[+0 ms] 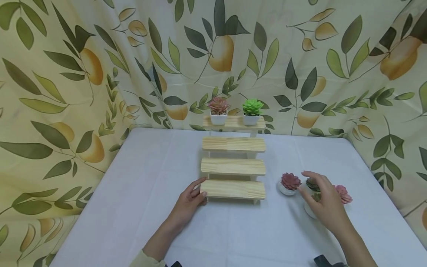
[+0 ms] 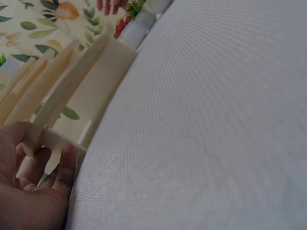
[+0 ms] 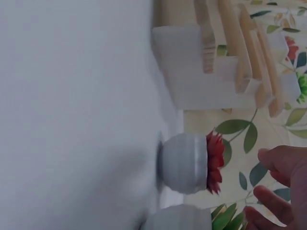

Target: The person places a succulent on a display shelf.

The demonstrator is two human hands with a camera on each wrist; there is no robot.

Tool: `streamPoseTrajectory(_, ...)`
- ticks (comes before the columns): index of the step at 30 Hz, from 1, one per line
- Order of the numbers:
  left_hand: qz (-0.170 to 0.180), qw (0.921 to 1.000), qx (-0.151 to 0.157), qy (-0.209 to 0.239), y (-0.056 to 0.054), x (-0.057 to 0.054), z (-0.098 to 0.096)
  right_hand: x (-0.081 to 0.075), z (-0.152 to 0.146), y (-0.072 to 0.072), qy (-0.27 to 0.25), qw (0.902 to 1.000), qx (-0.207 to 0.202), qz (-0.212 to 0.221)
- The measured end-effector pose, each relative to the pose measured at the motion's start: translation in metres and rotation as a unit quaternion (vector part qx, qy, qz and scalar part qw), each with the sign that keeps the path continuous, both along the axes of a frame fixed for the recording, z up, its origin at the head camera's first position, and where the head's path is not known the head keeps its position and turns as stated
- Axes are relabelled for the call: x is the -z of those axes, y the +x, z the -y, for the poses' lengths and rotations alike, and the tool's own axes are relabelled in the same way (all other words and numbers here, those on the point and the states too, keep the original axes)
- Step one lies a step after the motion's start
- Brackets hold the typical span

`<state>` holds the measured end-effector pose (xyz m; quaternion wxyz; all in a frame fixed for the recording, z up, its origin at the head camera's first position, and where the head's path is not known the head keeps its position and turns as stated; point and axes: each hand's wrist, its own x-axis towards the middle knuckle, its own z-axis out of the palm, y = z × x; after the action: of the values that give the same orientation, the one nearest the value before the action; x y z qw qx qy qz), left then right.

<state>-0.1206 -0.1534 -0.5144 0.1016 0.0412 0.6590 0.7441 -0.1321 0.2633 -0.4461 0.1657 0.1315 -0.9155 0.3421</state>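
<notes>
A stepped wooden display stand (image 1: 233,189) with several pale slats stands on the table. My left hand (image 1: 186,207) grips the left end of its lowest slat; in the left wrist view the thumb and fingers (image 2: 67,165) close around that end. Over the potted plants at the right hovers my right hand (image 1: 328,207), thumb and fingers spread apart, holding nothing. Below it is a green succulent (image 1: 313,184) in a white pot, partly hidden by the hand. To its left sits a dark red succulent (image 1: 291,181) in a round white pot (image 3: 184,163). A pink succulent (image 1: 343,194) shows behind the hand.
On the stand's top slat are a reddish succulent (image 1: 218,106) and a bright green succulent (image 1: 252,107), both in square white pots. A white cloth (image 1: 146,178) covers the table. Fruit-patterned curtains (image 1: 220,48) hang behind and at the sides.
</notes>
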Motion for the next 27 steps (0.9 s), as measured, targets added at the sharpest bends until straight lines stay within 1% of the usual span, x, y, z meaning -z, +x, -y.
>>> streamPoseTrajectory(2, 0.000, 1.0000, 0.000, -0.001, 0.000, 0.000, 0.000, 0.003, -0.003, 0.006, 0.005, 0.9998, 0.003, -0.019)
streamPoseTrajectory(6, 0.002, 1.0000, 0.002, 0.001, 0.000, 0.000, 0.000, 0.011, -0.009, 0.021, 0.014, 0.9986, 0.027, -0.044)
streamPoseTrajectory(9, 0.003, 1.0000, 0.002, 0.003, 0.000, 0.000, 0.000, 0.017, -0.011, 0.032, 0.013, 0.9973, 0.054, -0.048)
streamPoseTrajectory(13, 0.001, 1.0000, 0.003, 0.005, 0.000, 0.000, 0.000, 0.021, -0.012, 0.041, 0.008, 0.9960, 0.077, -0.044)
streamPoseTrajectory(16, 0.002, 1.0000, 0.005, 0.001, 0.000, 0.000, 0.000, 0.025, -0.013, 0.046, 0.009, 0.9949, 0.089, -0.047)
streamPoseTrajectory(21, 0.001, 1.0000, 0.004, -0.003, 0.000, 0.000, 0.001, 0.032, -0.017, 0.050, -0.007, 0.9921, 0.109, -0.062)
streamPoseTrajectory(27, -0.001, 1.0000, 0.007, -0.001, 0.000, -0.001, 0.001, 0.035, -0.018, 0.053, -0.015, 0.9908, 0.132, -0.027)
